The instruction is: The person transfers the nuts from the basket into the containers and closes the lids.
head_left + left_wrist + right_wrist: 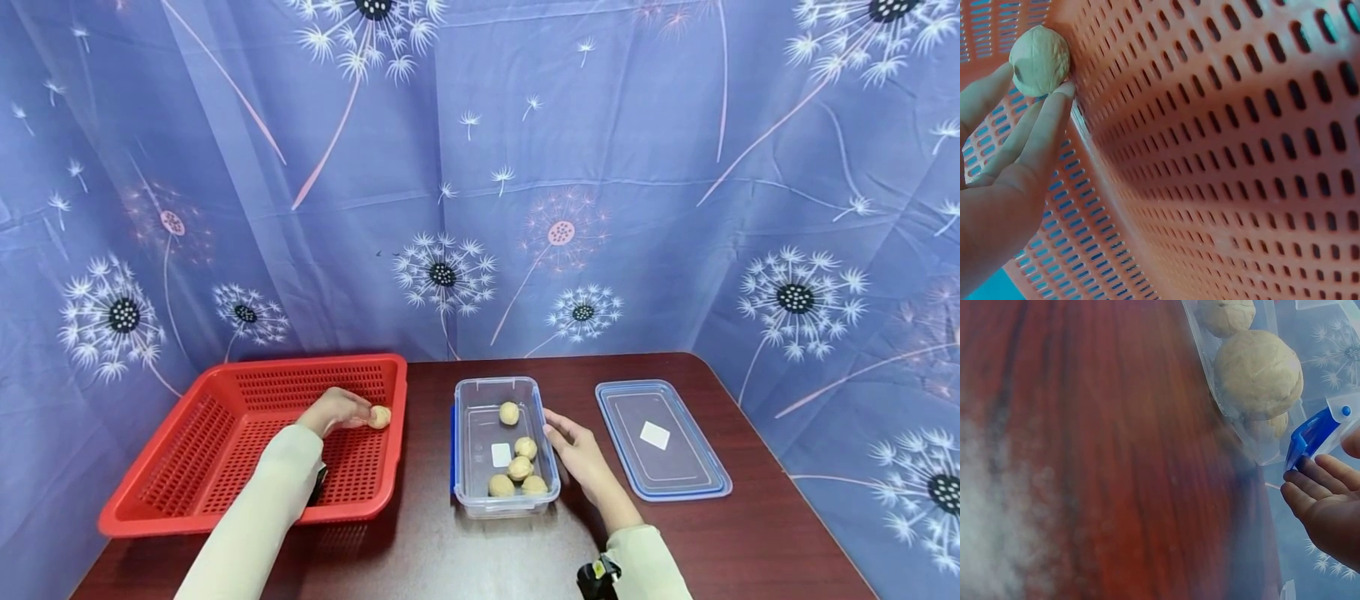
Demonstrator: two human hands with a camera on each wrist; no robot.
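Inside the red plastic basket (247,433), my left hand (339,410) pinches a walnut (380,417) close to the right wall. The left wrist view shows that walnut (1040,61) between thumb and fingertips, by the perforated side. My right hand (577,454) rests its fairly straight fingers against the right side of a clear plastic container (480,417). Several walnuts (520,468) lie in this container, most of them toward its near end. In the right wrist view, the fingers of the right hand (1329,500) touch the container's blue clip (1313,434).
A clear lid with a blue seal (663,467) lies flat on the dark wooden table (780,517), right of the container. Another blue clip (453,454) hangs along the container's left side. A blue dandelion-print cloth (495,100) hangs behind the table and at both sides.
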